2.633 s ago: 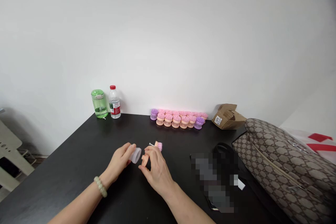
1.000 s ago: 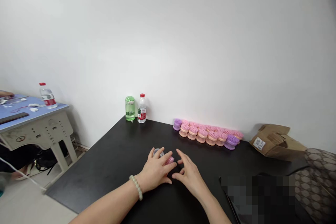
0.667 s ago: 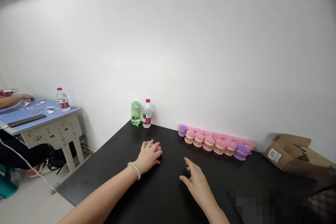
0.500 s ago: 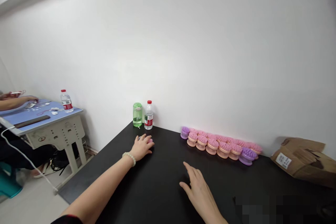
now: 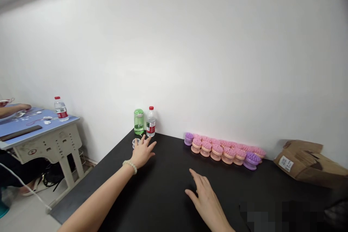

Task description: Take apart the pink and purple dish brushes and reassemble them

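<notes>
My left hand (image 5: 141,153), with a beaded bracelet on the wrist, reaches over the far left part of the black table (image 5: 165,185). Its fingers are spread. Just left of the fingertips shows a small pale round piece (image 5: 136,143); a bit of pink behind the fingers is mostly hidden. My right hand (image 5: 206,197) hovers at the front middle, thumb apart from the fingers, holding nothing. Beyond it, along the wall, stand rows of pink round scalp brushes (image 5: 216,151), bristles up, with a purple scalp brush (image 5: 251,160) at the right end and another purple one (image 5: 189,139) at the left.
A green bottle (image 5: 139,122) and a red-capped water bottle (image 5: 150,122) stand at the back left corner. On the right lies a brown paper bag (image 5: 307,165). Another person's hand (image 5: 24,107) works at a blue-topped desk (image 5: 51,125) on the left.
The view has turned slightly. My left hand's fingers have spread wider, and the pale round piece now shows more plainly beside them. My right hand has barely moved.
</notes>
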`<act>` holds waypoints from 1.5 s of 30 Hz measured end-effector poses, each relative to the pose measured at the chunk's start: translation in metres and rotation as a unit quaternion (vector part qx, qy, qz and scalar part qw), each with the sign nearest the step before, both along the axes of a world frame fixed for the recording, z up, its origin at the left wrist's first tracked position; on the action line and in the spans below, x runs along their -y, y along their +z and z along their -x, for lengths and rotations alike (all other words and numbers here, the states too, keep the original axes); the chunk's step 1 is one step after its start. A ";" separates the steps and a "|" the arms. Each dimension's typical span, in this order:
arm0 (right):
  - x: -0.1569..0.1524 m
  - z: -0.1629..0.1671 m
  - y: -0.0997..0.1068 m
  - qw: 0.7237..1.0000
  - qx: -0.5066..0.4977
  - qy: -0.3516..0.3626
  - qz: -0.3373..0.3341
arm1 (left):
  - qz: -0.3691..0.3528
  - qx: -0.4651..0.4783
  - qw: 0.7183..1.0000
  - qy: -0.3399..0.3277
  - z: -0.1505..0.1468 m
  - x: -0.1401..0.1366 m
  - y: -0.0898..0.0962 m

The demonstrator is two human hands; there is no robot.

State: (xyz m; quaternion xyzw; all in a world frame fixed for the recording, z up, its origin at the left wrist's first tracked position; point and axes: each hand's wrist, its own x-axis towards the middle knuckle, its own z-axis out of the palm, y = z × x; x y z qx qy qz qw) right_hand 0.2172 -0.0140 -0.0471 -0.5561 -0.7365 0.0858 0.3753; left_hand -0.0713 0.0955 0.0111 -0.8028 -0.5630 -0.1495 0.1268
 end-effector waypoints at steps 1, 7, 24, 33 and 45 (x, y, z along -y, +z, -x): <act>0.001 0.000 0.004 1.000 -0.021 -0.004 0.005 | -0.001 0.001 1.000 -0.023 -0.009 0.014 0.000; 0.013 -0.011 0.051 0.998 -0.050 -0.047 0.012 | -0.013 0.039 0.972 -0.230 -0.045 0.095 -0.013; -0.106 -0.241 0.061 0.927 0.162 -0.333 0.056 | -0.093 0.146 0.954 -0.246 -0.033 0.083 -0.070; -0.088 -0.234 0.047 0.932 0.072 -0.353 0.045 | -0.095 0.146 0.948 -0.268 -0.029 0.084 -0.063; 0.035 -0.081 0.086 0.974 -0.199 -0.091 0.063 | -0.070 0.203 0.932 -0.292 -0.047 0.122 -0.013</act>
